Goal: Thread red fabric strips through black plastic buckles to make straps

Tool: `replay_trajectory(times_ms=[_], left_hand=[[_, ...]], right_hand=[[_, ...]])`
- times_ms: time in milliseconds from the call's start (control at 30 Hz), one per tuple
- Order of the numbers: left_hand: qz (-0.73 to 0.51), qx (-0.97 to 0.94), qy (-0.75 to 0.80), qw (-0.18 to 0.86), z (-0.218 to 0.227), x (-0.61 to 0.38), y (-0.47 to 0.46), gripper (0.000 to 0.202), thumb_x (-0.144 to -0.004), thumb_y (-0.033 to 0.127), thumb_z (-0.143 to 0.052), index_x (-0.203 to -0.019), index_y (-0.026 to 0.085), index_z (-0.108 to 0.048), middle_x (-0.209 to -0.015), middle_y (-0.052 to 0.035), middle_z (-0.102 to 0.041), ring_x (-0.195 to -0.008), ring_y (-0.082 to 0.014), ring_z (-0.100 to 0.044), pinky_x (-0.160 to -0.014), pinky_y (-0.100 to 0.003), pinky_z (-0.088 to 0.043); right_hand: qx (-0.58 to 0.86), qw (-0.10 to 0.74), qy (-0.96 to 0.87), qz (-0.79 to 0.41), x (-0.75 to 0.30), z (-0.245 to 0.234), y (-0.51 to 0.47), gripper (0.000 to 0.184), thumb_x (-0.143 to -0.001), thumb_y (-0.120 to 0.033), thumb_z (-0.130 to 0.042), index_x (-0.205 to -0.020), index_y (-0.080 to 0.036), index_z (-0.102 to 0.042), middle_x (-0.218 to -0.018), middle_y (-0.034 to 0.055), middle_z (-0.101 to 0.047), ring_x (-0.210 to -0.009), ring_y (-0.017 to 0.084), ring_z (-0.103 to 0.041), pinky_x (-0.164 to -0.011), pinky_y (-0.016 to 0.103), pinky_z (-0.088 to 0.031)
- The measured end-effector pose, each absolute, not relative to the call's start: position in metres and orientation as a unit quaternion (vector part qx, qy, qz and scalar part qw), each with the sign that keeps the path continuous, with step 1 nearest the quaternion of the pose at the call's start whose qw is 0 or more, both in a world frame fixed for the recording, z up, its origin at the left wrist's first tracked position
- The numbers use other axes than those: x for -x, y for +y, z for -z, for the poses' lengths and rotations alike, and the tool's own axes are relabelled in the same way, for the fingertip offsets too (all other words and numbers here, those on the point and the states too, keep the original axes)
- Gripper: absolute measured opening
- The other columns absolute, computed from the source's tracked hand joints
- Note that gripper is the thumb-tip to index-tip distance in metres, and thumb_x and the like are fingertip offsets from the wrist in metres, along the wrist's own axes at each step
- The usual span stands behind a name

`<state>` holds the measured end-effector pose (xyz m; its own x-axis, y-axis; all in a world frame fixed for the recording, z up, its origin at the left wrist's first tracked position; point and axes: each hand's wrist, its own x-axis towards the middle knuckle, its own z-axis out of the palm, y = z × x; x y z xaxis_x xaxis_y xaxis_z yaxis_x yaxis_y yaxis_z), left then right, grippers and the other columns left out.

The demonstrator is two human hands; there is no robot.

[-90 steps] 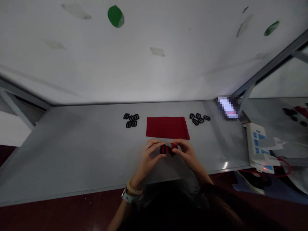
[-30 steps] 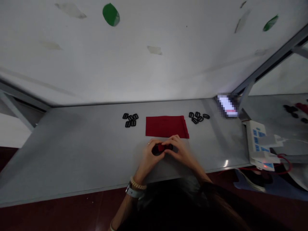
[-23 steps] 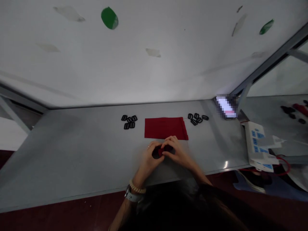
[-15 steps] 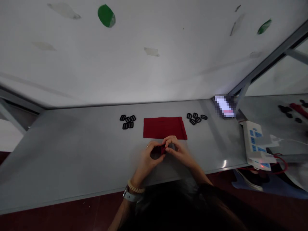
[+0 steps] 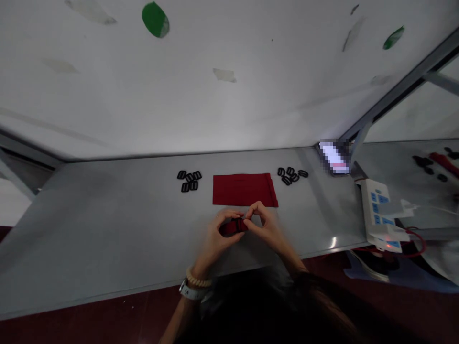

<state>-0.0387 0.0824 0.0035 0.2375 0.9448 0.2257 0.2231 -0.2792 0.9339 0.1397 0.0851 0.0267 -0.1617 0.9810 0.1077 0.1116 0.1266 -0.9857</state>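
Between my hands, just above the near part of the grey table, is a red strap (image 5: 228, 229) with a black slide buckle (image 5: 237, 224) on it. My left hand (image 5: 214, 239) curls round the strap from the left, its thumb below and fingers above. At the strap's right end, next to the buckle, my right hand (image 5: 265, 225) pinches with thumb and forefinger. Directly beyond my hands lies a flat red piece of fabric (image 5: 244, 189), with a folded band along its right side.
Several black rectangular slide buckles (image 5: 185, 187) lie left of the fabric, and several black oval rings (image 5: 286, 181) to its right. A lit phone (image 5: 334, 157) leans at the back right. The power strip (image 5: 375, 210) sits at the table's right end. A white wall stands behind.
The red strap has turned between my fingers, so its length and the black buckle now show. My right fingers have shifted slightly to the strap's right end.
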Motion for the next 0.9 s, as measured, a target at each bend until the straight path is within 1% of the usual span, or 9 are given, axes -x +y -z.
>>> replay_trajectory(times_ms=[100,233,333,500,667,900], left_hand=[[-0.42,-0.684,0.441,0.402,0.002,0.041,0.083,0.031,-0.073,0.029,-0.078,-0.101,0.022,-0.067,-0.101,-0.0063,-0.073,-0.099,-0.0236,-0.068,-0.096,-0.045,-0.049],[-0.391,-0.731,0.444,0.339,0.01,0.041,0.085,0.028,-0.071,0.028,-0.079,-0.098,0.024,-0.069,-0.099,-0.0042,-0.076,-0.094,-0.0233,-0.07,-0.104,-0.052,-0.041],[-0.392,-0.746,0.444,0.303,0.016,0.039,0.086,0.025,-0.071,0.026,-0.077,-0.094,0.023,-0.069,-0.098,-0.0042,-0.076,-0.092,-0.0234,-0.071,-0.103,-0.052,-0.041],[-0.383,-0.768,0.442,0.261,0.021,0.038,0.087,0.023,-0.07,0.026,-0.077,-0.091,0.024,-0.068,-0.094,-0.0035,-0.077,-0.09,-0.0246,-0.072,-0.1,-0.053,-0.042],[-0.38,-0.771,0.443,0.256,0.024,0.039,0.085,0.024,-0.071,0.026,-0.075,-0.094,0.025,-0.068,-0.095,-0.0039,-0.077,-0.09,-0.0251,-0.072,-0.101,-0.052,-0.041],[-0.408,-0.771,0.435,0.224,0.023,0.038,0.086,0.025,-0.071,0.021,-0.073,-0.094,0.024,-0.067,-0.092,-0.0036,-0.077,-0.086,-0.0251,-0.072,-0.096,-0.051,-0.042]], right_hand=[[0.472,0.429,-0.627,-0.448,-0.141,-0.033,0.087,0.011,-0.079,-0.015,-0.06,-0.078,-0.022,-0.051,-0.081,-0.001,-0.052,-0.078,0.016,-0.055,-0.075,0.031,-0.044],[0.5,0.356,-0.683,-0.396,-0.146,-0.039,0.09,0.014,-0.078,-0.013,-0.062,-0.074,-0.022,-0.052,-0.077,-0.0014,-0.056,-0.077,0.017,-0.056,-0.077,0.034,-0.041],[0.521,0.333,-0.695,-0.367,-0.145,-0.042,0.089,0.017,-0.077,-0.011,-0.063,-0.075,-0.022,-0.05,-0.077,-0.0017,-0.057,-0.076,0.017,-0.057,-0.081,0.035,-0.04],[0.54,0.294,-0.721,-0.319,-0.14,-0.045,0.083,0.017,-0.079,-0.006,-0.057,-0.076,-0.021,-0.051,-0.081,0.0008,-0.06,-0.084,0.019,-0.057,-0.086,0.039,-0.037],[0.53,0.297,-0.738,-0.293,-0.136,-0.038,0.08,0.021,-0.077,-0.003,-0.054,-0.077,-0.023,-0.046,-0.079,0.0025,-0.059,-0.083,0.022,-0.054,-0.081,0.04,-0.036],[0.54,0.329,-0.738,-0.235,-0.126,-0.029,0.075,0.024,-0.078,0.0,-0.046,-0.08,-0.024,-0.042,-0.079,0.0044,-0.059,-0.084,0.024,-0.051,-0.079,0.041,-0.034]])
